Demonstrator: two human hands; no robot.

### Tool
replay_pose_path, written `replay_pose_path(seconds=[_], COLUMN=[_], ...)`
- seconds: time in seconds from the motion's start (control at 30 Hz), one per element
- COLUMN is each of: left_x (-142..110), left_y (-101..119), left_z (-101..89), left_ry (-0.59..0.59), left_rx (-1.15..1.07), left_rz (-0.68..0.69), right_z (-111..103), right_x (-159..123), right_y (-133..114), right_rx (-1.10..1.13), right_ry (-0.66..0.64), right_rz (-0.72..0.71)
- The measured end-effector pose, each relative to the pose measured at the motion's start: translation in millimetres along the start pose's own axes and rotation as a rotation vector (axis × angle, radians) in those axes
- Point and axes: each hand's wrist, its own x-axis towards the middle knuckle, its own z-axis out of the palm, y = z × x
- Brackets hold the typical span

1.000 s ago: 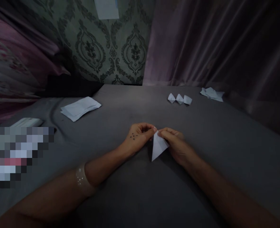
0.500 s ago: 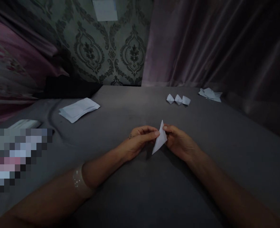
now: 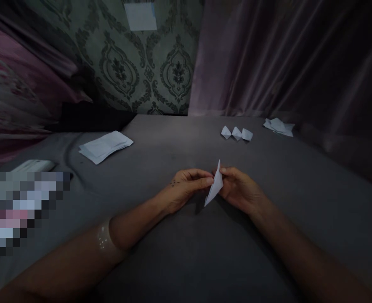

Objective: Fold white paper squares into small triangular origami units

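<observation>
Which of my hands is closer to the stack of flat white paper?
Left. Your left hand is to the right of the stack and closer to you; your right hand is farther right, across the folded paper.

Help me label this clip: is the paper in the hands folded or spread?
Folded: the white paper between the left hand and right hand has a narrow, pointed shape with a layered edge.
</observation>
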Motion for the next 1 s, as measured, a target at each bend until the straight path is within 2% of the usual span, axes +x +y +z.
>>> replay_pose_path(seconds=[0.1, 0.27, 0.37, 0.47, 0.53, 0.6, 0.67, 0.73, 0.87, 1.0], left_x=[-1, -2, 0, 3, 5, 6, 6, 6, 4, 3], left_y=[0, -1, -2, -5, -6, -5, -1, 3, 7, 8], left_z=[0.6, 0.7, -3.3, -9.7, -13.7, -17.3, -20.8, -24.9, -33.7, -37.9], left_ry=[0.017, 0.181, 0.111, -0.003, -0.007, 0.127, 0.333, 0.465, 0.513, 0.565], left_rx=[0.080, 0.484, 0.615, 0.620, 0.650, 0.753, 0.888, 1.000, 1.091, 1.124], left_rz=[0.027, 0.205, 0.236, 0.204, 0.225, 0.319, 0.457, 0.571, 0.680, 0.706], right_z=[0, -2, -2, 1, 5, 10, 16, 24, 42, 50], right_x=[0, 0, 0, -1, -1, -1, 1, 4, 15, 30], right_y=[1, 7, 11, 13, 14, 17, 21, 25, 30, 32], right_rx=[-0.017, -0.196, -0.412, -0.649, -0.803, -0.964, -1.124, -1.219, -1.288, -1.377], right_ry=[-0.016, 0.105, 0.089, 0.054, 0.034, 0.055, 0.125, 0.178, 0.192, 0.271], right_rz=[-0.002, -0.154, -0.280, -0.427, -0.528, -0.680, -0.825, -0.852, -0.805, -0.844])
